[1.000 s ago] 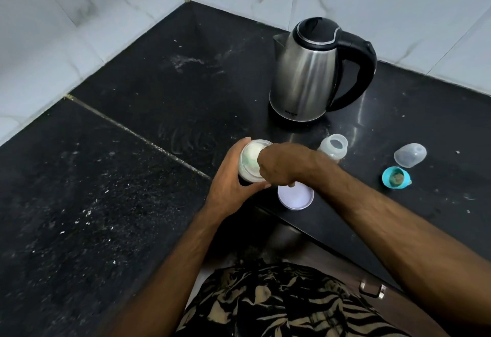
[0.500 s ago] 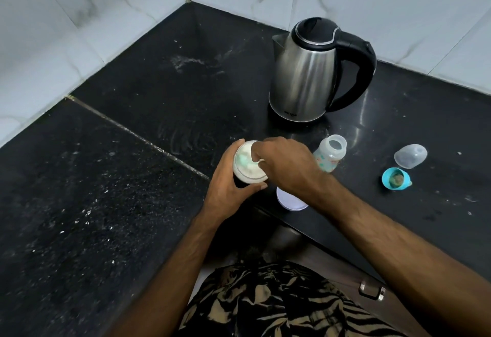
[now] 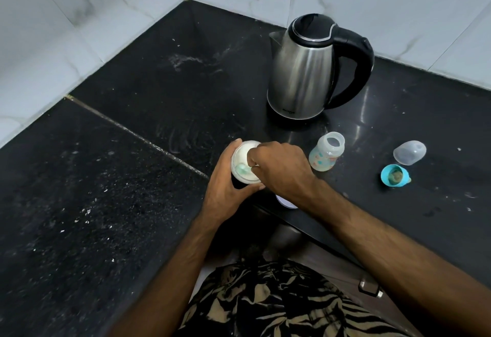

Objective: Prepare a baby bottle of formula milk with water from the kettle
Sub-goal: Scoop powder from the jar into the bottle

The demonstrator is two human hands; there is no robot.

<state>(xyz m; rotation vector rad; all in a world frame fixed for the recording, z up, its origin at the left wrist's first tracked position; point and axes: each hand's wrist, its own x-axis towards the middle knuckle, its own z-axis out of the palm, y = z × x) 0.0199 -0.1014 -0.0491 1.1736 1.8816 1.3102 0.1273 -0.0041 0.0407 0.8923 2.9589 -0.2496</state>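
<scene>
While the left hand [image 3: 225, 185] wraps around the side of an open formula tin [image 3: 243, 162] to steady it at the counter's front edge, the right hand [image 3: 281, 170] reaches over the tin's mouth with its fingers curled, pinching the handle of a pale green scoop [image 3: 242, 169] whose bowl sits down in the white powder. This looks like the scooping step, with the tin braced so it cannot slide or tip. The tin's white lid [image 3: 285, 203] lies flat on the black countertop [image 3: 132, 177] just under the right wrist, mostly hidden.

Just to the right of the hands stands the baby bottle [image 3: 326, 154], upright and uncapped, its mouth open, probably placed close so that powder travels only a short way. Whether it already holds water cannot be told. Behind it, near the tiled wall, sits a steel kettle [image 3: 305, 71] with its black lid closed. Farther right lie the blue teat ring [image 3: 394, 175] and a clear dome cap [image 3: 409, 152], set aside together, well clear of the work.
</scene>
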